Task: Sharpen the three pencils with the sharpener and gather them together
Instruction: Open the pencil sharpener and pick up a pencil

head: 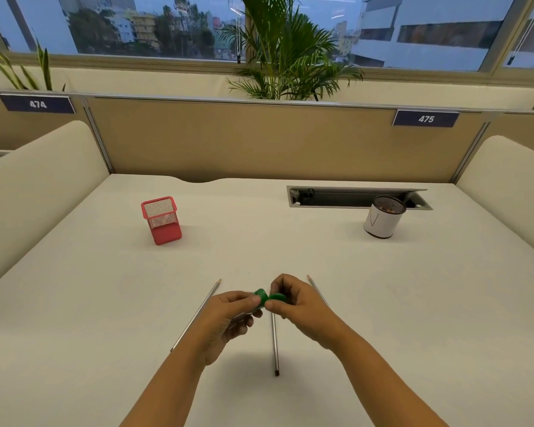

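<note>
A small green sharpener point(262, 296) is held above the desk between both hands, near the front centre. My left hand point(228, 318) grips its body, which looks partly clear. My right hand point(296, 306) pinches a green round part point(277, 297) of it, possibly the cap. Three grey pencils lie on the desk. The left pencil point(198, 312) slants with its tip away from me. The middle pencil point(275, 343) runs under my hands, its dark end towards me. Of the right pencil point(315, 286) only the tip end shows, the rest hidden behind my right hand.
A red mesh pen holder point(162, 221) stands at the back left of the white desk point(413, 303). A white cylindrical cup with a mesh top point(383, 220) stands back right, in front of an open cable tray point(352, 197). Cushioned dividers flank both sides.
</note>
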Motion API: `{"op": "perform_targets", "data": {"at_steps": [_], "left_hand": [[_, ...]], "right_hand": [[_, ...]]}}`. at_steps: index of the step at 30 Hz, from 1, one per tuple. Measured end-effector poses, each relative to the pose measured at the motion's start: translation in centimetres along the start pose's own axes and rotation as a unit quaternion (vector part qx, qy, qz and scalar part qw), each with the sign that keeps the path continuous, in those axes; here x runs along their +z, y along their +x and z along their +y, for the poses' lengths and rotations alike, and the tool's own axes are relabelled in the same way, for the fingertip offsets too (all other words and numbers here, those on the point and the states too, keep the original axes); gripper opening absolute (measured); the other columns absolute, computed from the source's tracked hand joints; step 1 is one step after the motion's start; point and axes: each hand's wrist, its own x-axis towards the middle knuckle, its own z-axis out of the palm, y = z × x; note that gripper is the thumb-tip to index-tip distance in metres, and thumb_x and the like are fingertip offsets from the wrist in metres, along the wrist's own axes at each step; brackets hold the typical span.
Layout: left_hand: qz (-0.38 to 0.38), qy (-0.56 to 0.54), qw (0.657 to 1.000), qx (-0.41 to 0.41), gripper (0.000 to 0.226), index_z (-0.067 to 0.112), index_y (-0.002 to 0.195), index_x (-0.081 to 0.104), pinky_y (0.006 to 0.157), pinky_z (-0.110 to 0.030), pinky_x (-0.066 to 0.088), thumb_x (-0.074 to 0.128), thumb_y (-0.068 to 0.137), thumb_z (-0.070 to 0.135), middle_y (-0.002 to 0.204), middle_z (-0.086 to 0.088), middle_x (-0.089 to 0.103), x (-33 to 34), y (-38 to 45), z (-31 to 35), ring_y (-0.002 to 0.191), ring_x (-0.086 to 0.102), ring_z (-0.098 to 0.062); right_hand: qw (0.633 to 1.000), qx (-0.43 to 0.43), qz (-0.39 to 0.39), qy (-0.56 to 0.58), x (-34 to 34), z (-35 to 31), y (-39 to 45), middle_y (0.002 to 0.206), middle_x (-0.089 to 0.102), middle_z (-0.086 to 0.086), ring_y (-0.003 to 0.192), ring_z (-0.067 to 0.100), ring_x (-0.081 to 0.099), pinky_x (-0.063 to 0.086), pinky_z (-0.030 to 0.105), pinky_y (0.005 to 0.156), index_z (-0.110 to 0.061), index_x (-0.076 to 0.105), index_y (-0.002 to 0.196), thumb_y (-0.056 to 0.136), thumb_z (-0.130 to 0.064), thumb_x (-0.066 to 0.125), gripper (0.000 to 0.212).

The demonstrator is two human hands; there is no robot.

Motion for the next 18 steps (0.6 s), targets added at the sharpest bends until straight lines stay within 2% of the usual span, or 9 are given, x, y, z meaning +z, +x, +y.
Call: {"op": "perform_targets", "data": {"at_steps": [4,8,12,15,18], "left_hand": [[0.054,-0.174,0.983,-0.019,0.016,-0.006,0.093,0.064,0.058,-0.02,0.058,0.067,0.079,0.001,0.072,-0.014,0.073,0.3,0.8,-0.4,0.062,0.069,-0.018],[0.067,-0.31,0.947,-0.045,0.011,-0.008,0.09,0.065,0.065,-0.025,0.058,0.063,0.079,-0.006,0.074,-0.017,0.074,0.8,1.4,-0.8,0.064,0.071,-0.022],[0.05,-0.315,0.945,-0.074,0.015,-0.001,0.094,0.065,0.069,-0.033,0.057,0.065,0.08,0.005,0.087,-0.017,0.071,1.0,1.8,-1.0,0.078,0.067,-0.026],[0.016,-0.352,0.932,-0.085,0.013,-0.002,0.089,0.064,0.058,-0.035,0.061,0.063,0.084,0.01,0.077,-0.019,0.072,1.4,1.8,-0.7,0.067,0.072,-0.028],[0.034,-0.354,0.931,-0.086,0.015,-0.003,0.085,0.063,0.051,-0.031,0.059,0.063,0.084,0.012,0.067,-0.017,0.071,1.7,2.2,-0.4,0.056,0.071,-0.024]], "right_hand": [[0.991,-0.035,0.117,-0.052,1.4,0.5,0.3,0.066,0.05,-0.008,0.06,0.007,0.044,0.041,0.017,0.058,-0.026,0.049,0.071,0.082,-0.015,0.067,0.024],[0.98,-0.076,0.167,-0.081,2.4,1.0,0.3,0.065,0.051,-0.009,0.059,0.005,0.045,0.042,0.015,0.057,-0.024,0.05,0.071,0.082,-0.016,0.067,0.022],[0.971,-0.106,0.185,-0.111,2.7,1.7,0.5,0.07,0.054,-0.007,0.064,0.007,0.05,0.044,0.015,0.059,-0.017,0.053,0.076,0.081,-0.014,0.066,0.015],[0.969,-0.125,0.167,-0.135,2.9,2.2,0.7,0.074,0.054,-0.009,0.068,0.008,0.051,0.046,0.016,0.063,-0.018,0.055,0.08,0.08,-0.014,0.066,0.012],[0.97,-0.136,0.137,-0.144,2.9,2.3,0.6,0.076,0.052,-0.016,0.072,0.009,0.054,0.046,0.016,0.065,-0.023,0.055,0.081,0.079,-0.02,0.067,0.013]]}}
